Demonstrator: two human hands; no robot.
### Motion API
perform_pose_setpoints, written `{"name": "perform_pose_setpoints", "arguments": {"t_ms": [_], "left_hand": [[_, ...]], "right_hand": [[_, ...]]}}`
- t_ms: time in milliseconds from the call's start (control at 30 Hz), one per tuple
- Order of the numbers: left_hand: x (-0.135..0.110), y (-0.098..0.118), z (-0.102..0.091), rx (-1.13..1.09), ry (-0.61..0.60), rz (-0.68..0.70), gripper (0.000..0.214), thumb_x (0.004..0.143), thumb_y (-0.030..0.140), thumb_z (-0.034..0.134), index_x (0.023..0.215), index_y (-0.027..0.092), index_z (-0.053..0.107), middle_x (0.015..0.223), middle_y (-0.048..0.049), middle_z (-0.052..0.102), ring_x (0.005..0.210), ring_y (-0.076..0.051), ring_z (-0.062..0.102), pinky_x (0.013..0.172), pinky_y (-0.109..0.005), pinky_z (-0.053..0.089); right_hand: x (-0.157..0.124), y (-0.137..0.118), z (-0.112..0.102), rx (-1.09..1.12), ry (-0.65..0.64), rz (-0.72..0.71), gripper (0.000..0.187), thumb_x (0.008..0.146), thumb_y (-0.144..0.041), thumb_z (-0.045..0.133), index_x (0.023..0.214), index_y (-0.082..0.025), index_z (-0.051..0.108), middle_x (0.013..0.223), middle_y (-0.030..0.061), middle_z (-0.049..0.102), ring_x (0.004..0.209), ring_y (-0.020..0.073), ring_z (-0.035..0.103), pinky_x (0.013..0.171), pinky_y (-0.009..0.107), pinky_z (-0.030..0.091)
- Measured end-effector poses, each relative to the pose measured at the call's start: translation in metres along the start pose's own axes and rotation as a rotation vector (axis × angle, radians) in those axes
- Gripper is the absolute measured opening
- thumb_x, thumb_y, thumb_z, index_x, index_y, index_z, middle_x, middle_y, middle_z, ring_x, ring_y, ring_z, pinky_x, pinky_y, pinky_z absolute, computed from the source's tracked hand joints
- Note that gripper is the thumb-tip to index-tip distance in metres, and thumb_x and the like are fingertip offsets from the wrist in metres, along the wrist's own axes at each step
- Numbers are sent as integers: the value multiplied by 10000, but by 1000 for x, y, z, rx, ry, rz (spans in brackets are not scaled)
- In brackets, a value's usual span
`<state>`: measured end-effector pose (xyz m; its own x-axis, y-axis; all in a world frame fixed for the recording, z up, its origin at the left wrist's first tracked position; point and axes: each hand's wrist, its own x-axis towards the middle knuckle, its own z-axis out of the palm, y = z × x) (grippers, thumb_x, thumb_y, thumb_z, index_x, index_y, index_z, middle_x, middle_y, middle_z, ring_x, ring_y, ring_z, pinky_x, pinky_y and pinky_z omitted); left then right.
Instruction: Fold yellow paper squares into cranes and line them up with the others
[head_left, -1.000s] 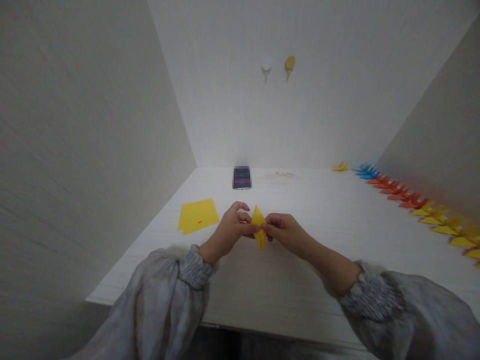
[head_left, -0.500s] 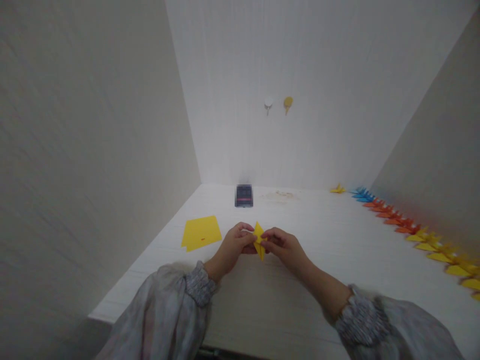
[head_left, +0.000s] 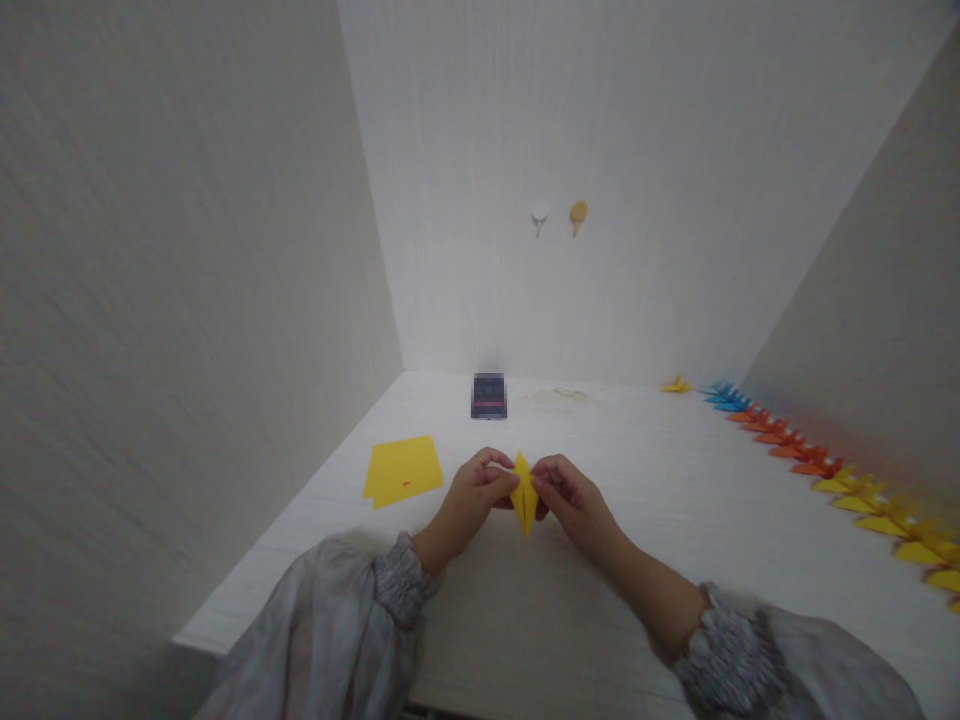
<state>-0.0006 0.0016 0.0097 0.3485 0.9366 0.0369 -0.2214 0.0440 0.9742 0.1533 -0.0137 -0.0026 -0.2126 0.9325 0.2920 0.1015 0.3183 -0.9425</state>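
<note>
Yellow folded paper [head_left: 524, 495], one narrow pointed piece, stands upright just over the near middle of the table [head_left: 637, 480]. The left hand [head_left: 469, 500] and right hand [head_left: 574, 500] each pinch it between thumb and fingertips. It looks mid-crease, and folding further calls for aligned edges. One flat sheet [head_left: 403, 470] lies left, one dark device [head_left: 489, 396] far. The coloured row [head_left: 795, 455] at right is too blurred to count.

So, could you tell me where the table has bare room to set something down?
Bare white tabletop lies between the right hand and the row of coloured paper cranes, and before the yellow paper sheets. That row is crowded.
</note>
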Motion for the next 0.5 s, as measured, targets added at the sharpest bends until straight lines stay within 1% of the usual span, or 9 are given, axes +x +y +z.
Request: {"name": "perform_pose_setpoints", "arguments": {"t_ms": [133, 200, 267, 400, 500], "left_hand": [[-1, 4, 1, 13, 62, 4, 181, 667, 214, 589, 782, 162, 458, 556, 42, 585, 549, -109, 589, 573, -248, 485], [0, 3, 1, 26, 73, -3, 142, 659, 211, 586, 745, 154, 489, 571, 34, 589, 546, -105, 586, 567, -247, 487], [1, 2, 1, 60, 81, -28, 105, 653, 209, 584, 716, 137, 539, 617, 10, 608, 562, -106, 590, 578, -251, 492], [3, 2, 1, 120, 94, -87, 116, 638, 185, 581, 719, 114, 625, 673, -36, 637, 601, -129, 604, 602, -280, 502], [3, 3, 0, 107, 110, -102, 115, 615, 154, 588, 704, 106, 643, 662, -42, 640, 604, -137, 605, 621, -300, 505]], "right_hand": [[1, 3, -5, -64, -115, -13, 169, 758, -326, 528, 864, -195, 522, 649, -20, 514, 562, 101, 515, 551, 255, 441], [2, 4, -7, -40, -152, 5, 196, 726, -323, 569, 864, -192, 519, 636, -27, 502, 556, 98, 499, 545, 252, 432], [3, 3, -9, 17, -188, 34, 208, 709, -336, 592, 824, -183, 511, 635, -25, 508, 559, 94, 495, 543, 248, 423], [4, -3, -10, 126, -192, 106, 258, 683, -389, 615, 670, -170, 478, 625, -20, 524, 571, 89, 508, 558, 244, 424], [4, -6, -9, 186, -173, 154, 281, 621, -377, 670, 658, -168, 487, 635, -20, 549, 588, 97, 534, 583, 256, 442]]}}
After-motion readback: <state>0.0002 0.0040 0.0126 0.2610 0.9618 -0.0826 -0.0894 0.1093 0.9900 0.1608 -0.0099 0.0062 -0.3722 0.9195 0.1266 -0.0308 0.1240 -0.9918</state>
